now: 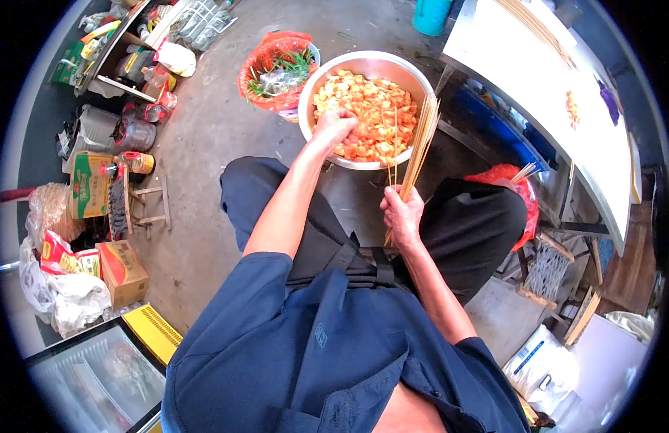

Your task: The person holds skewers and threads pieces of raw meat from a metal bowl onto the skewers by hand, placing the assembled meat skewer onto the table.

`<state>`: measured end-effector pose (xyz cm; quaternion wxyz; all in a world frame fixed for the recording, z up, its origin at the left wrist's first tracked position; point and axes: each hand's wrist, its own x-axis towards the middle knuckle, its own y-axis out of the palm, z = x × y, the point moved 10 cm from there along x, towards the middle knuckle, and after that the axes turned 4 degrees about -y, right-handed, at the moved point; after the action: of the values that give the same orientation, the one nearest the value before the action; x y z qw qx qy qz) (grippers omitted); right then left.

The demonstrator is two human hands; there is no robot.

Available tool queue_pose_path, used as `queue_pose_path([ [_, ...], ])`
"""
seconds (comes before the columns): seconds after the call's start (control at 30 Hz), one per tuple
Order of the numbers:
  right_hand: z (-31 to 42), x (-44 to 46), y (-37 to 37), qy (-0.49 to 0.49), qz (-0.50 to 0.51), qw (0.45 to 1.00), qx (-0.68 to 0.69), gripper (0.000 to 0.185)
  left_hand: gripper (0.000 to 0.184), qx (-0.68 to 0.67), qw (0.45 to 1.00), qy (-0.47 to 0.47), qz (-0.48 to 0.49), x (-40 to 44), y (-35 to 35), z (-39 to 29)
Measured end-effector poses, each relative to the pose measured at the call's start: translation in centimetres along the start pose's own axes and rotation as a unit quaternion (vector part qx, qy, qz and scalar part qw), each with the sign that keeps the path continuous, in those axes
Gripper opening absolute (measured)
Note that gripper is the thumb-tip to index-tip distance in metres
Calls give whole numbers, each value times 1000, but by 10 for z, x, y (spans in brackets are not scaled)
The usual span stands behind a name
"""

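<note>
A large metal bowl (422, 81) holds a heap of orange-coated chunks (370, 94) that look like diced meat. My left hand (336, 130) reaches over the bowl's near left side, its fingers curled together at the chunks; what they pinch is hidden. Below the bowl's near rim, my right hand (403, 213) is closed around a bundle of thin bamboo skewers (422, 144). The bundle points up past the bowl's right side. A couple of skewers stand apart from it, their upper ends over the chunks.
Left of the bowl is a bucket lined with a red bag (266, 54), with greens and clear plastic inside. A white table (522, 65) on the right bears more skewers. Boxes (123, 273), bottles and a small stool (150, 202) stand at left. A red bag (526, 198) is by my right knee.
</note>
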<state>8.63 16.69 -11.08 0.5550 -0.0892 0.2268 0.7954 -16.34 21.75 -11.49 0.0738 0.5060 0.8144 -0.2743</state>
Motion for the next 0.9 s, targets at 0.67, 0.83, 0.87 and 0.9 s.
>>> queue_pose_path([
  [0.67,-13,-7,19,-5,63,996,-57,11,15,-575,816,-31,53,5,15,-6],
  [0.83,-14,-8,18,7,61,997,-52,11,22,-626,776,-31,74,2,17,-12],
  [0.87,-13,-8,17,10,56,997,-59,11,26,-631,772,-38,74,1,18,-13],
  [0.9,-12,-8,17,10,55,997,-59,11,29,-635,768,-46,75,0,19,-13],
])
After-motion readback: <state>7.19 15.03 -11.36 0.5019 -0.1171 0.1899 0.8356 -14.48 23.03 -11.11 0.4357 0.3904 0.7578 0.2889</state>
